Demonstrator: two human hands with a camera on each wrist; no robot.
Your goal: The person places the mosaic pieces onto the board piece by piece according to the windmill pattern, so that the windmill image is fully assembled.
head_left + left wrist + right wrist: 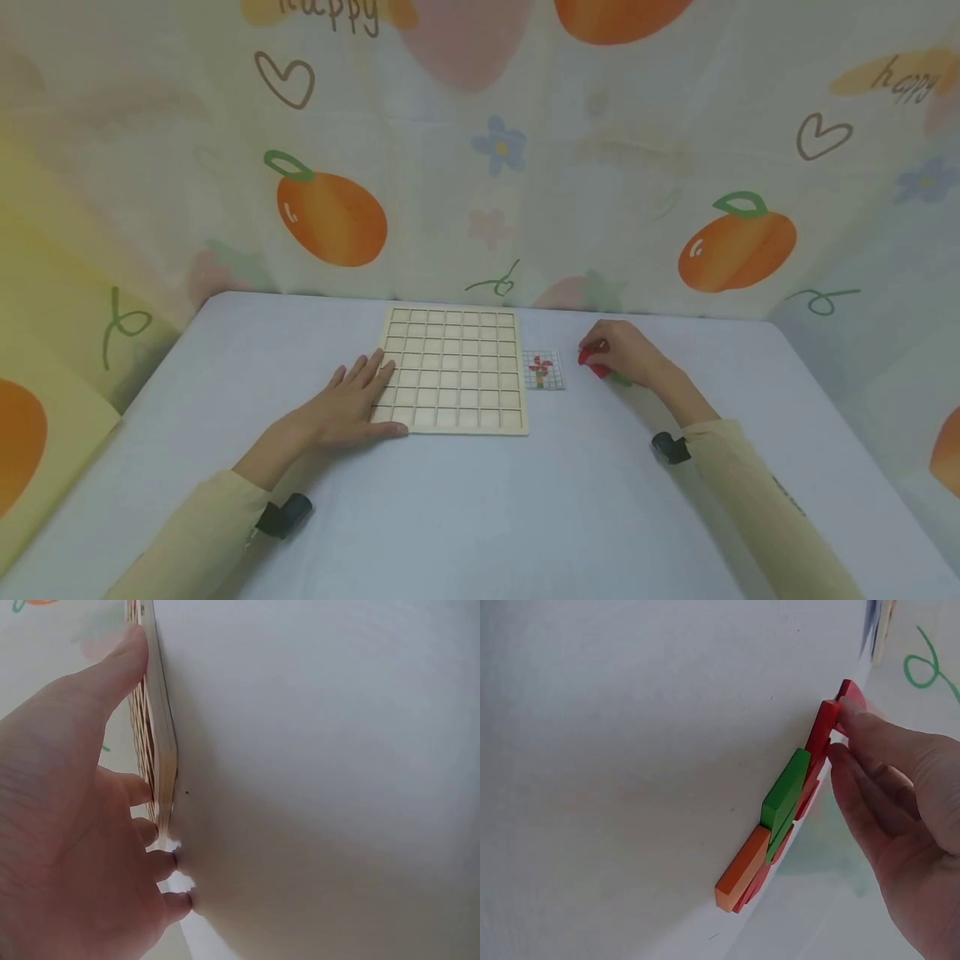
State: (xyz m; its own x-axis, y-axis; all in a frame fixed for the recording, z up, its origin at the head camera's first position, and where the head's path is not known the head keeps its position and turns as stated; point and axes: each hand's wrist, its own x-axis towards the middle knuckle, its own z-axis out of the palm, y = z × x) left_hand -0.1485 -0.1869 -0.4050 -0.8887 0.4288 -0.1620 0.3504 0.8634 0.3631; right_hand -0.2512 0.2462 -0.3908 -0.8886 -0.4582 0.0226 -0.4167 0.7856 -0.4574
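A pale wooden grid board (459, 363) lies on the white table, its square cells bare. My left hand (348, 408) rests at the board's lower left corner, fingers spread over the left edge and thumb along the front edge. To the right of the board, my right hand (630, 354) pinches a red block (850, 693) between thumb and fingers. Beneath and beside that hand lie more red blocks (823, 727), a green block (786, 787) and an orange block (742, 868). In the head view the hand hides most of these blocks.
A small pattern card (555, 380) with a red flower on a grid lies against the board's right side. Behind the table (480, 508) hangs a fruit-printed cloth (600, 192). Dark wrist cameras sit on both sleeves.
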